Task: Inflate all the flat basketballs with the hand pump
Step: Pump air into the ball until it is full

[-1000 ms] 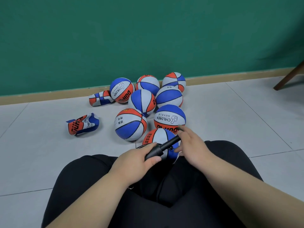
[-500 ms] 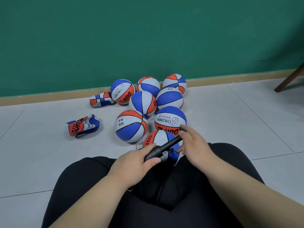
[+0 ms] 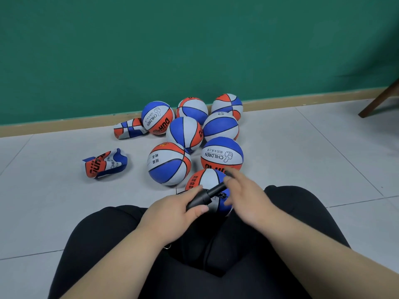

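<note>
Two hands meet at a slim black hand pump: left hand fingers curl round its barrel; right hand fingers, blurred, spread by the handle, grip unclear. The pump rests against a red-white-blue basketball between the knees; two crumpled flat basketballs lie at ten o'clock.

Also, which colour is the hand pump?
Black plastic hand pump, clearest in the head view.

Ten balls (two flat), one pump
</note>
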